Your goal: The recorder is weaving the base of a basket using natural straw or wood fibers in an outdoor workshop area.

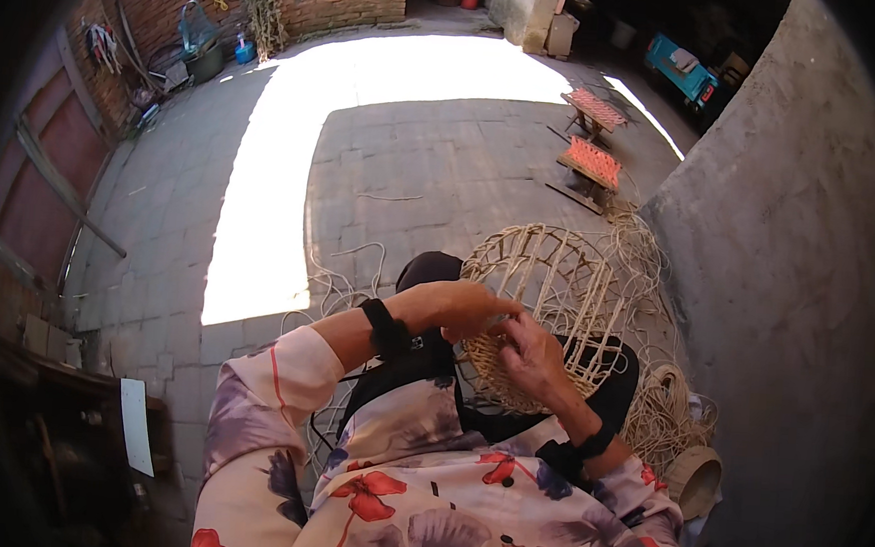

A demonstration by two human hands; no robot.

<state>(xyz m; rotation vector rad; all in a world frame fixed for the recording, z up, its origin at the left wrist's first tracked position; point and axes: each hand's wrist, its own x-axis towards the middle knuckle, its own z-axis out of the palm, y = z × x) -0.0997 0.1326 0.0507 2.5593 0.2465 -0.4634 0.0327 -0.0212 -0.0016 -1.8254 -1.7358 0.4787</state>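
Half-woven wicker basket frame (547, 280) held in lap, open ribs rising just beyond both hands. Left hand (455, 307) pinching strands at woven base, fingers closed on them. Right hand (531, 357) gripping the base weave just beside. Loose cane coil (661, 413) right of right hand, on paved floor (414, 172).

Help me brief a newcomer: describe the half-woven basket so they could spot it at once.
Start at the tall grey wall on the right. At its foot, on the person's lap, sits the basket, with the left hand and right hand on it. Unlike the loose cane coil beside it, it has a tightly woven base and open upright ribs.
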